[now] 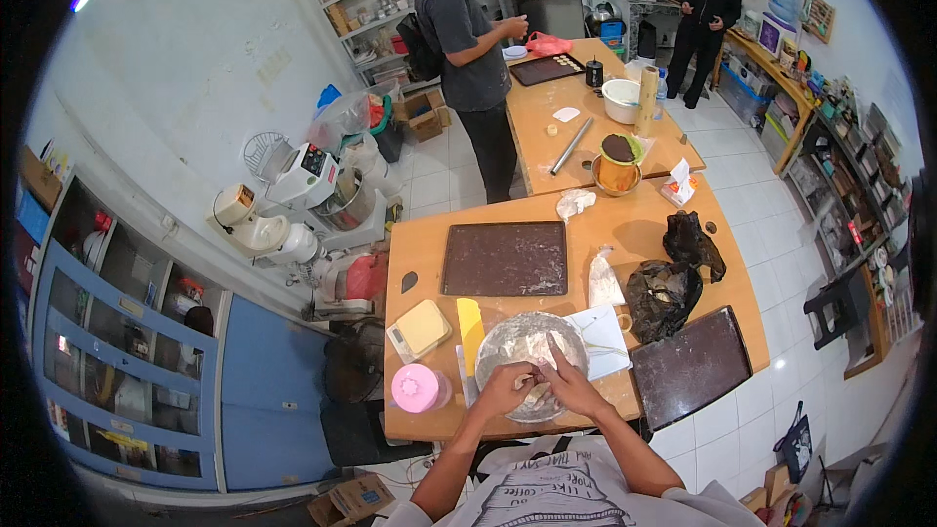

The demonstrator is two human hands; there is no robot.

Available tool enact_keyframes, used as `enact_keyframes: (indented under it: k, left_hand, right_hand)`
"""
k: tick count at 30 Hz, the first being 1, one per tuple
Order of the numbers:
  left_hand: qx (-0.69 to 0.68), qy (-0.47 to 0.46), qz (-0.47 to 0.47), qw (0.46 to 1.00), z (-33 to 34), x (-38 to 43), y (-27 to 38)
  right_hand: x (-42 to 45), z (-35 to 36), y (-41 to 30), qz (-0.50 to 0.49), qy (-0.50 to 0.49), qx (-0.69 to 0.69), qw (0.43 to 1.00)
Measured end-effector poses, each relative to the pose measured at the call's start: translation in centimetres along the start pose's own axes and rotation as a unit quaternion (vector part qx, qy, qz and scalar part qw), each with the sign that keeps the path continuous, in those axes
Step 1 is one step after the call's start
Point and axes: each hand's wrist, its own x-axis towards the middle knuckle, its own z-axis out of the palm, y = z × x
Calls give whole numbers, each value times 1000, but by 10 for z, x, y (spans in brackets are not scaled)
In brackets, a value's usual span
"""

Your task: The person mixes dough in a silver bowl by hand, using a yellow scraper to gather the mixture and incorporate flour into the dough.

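Both my hands are close together over a round metal bowl [492, 337] that holds pale, floury dough pieces [538, 344]. Between the fingers of my left hand [509, 388] is a small bit of dough. My right hand [575, 384] meets it, its fingertips at the same bit and one finger stretched out forward; whether it grips the dough is hard to see. Left of the bowl lie a yellow sheet [471, 322], a kitchen scale [419, 331] and a pink-lidded jar [419, 388]. White paper [604, 344] lies partly beneath the bowl's right side.
A dark baking tray [505, 260] lies beyond the bowl. To the right are a bag of white powder [604, 279], a black plastic bag [662, 300] and another tray [692, 366] overhanging the table edge. One person [468, 51] stands at the far table, another [703, 22] farther back.
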Motion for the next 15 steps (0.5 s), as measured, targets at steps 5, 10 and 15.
enact_keyframes:
  k: [5,10,15]
  left_hand:
    - [-11,23,-4,1000,3,-4,-1]
    - [2,72,14,997,8,-3,3]
    - [-10,67,30,997,4,3,11]
  right_hand:
    - [-6,2,-9,29,16,24,999]
    - [-5,0,9,16,3,4,1000]
    - [-4,-6,6,-10,-12,-11,1000]
